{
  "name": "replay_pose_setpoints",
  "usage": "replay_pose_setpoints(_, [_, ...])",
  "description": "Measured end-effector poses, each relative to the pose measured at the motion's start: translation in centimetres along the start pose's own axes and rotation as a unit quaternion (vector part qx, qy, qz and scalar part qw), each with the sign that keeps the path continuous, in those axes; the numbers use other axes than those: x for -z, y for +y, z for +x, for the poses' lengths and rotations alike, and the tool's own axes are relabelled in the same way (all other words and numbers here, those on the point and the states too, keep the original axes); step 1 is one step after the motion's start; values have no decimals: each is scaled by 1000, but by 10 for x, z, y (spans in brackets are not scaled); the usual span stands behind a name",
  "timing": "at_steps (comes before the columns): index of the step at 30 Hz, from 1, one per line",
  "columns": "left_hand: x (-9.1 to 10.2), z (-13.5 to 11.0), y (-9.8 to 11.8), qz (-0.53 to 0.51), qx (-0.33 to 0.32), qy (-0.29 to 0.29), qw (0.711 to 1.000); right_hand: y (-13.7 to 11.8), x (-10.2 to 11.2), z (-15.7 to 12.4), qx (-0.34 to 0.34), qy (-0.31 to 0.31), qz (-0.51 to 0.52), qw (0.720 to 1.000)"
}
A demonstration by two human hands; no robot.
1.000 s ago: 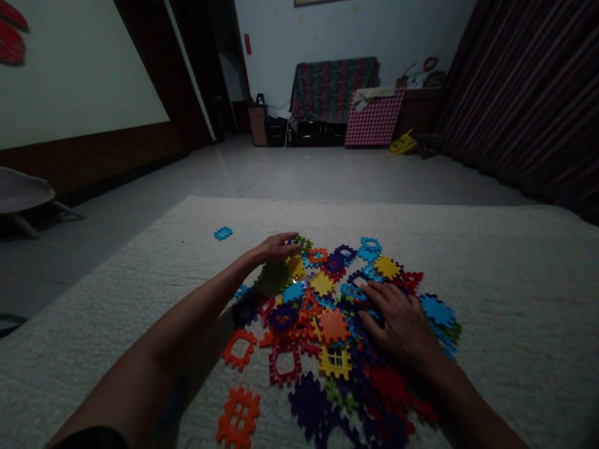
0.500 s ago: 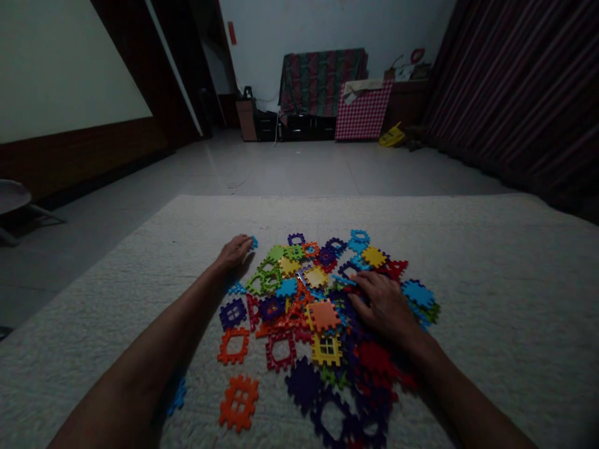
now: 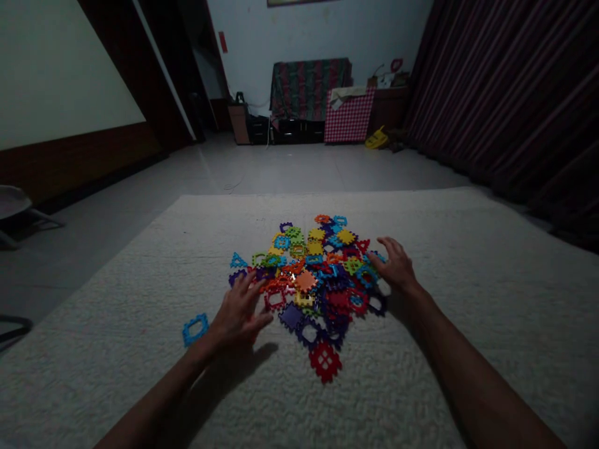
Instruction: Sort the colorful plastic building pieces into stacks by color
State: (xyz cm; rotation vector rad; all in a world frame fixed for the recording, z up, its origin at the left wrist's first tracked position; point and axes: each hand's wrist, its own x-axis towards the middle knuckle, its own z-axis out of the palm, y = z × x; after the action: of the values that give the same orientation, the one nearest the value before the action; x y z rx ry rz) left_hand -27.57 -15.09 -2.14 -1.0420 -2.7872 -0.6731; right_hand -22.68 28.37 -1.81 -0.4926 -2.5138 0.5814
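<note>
Many plastic interlocking tiles with notched edges lie heaped on a pale quilted mat [image 3: 140, 262]. An orange tile [image 3: 306, 280] is on top near the middle, and a purple tile [image 3: 292, 317] lies below it. Over the heap's left edge my left hand [image 3: 239, 312] has its fingers spread, with nothing seen in it. My right hand [image 3: 397, 269], fingers apart, is at the right edge beside light-blue tiles [image 3: 365, 276]; no tile shows in its grasp. A blue frame tile [image 3: 188, 337] lies alone left of my left wrist. A red window tile [image 3: 325, 360] sits at the near tip.
Beyond the mat is a tiled floor [image 3: 299, 165]. Against the far wall stand a cloth-draped object [image 3: 304, 87] and a red checked cloth [image 3: 349, 118]. Dark curtains [image 3: 505, 93] hang on the right. Part of a chair [image 3: 16, 199] shows at left.
My left hand has come back toward me from the far left, without the blue piece. My right hand has moved right, off the heap's middle. The tiles are packed closer together.
</note>
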Motion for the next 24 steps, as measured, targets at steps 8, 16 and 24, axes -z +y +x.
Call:
replay_pose_setpoints(8, [-39, -48, 12, 40, -9, 47, 998, 2, -35, -30, -31, 26, 128, 991])
replay_pose_setpoints(16, [-38, 23, 15, 13, -26, 126, 992, -82, -35, -9, -23, -31, 253, 967])
replay_pose_setpoints(24, [16, -50, -32, 111, 133, 44, 984, -94, 19, -92, 270, -205, 184, 923])
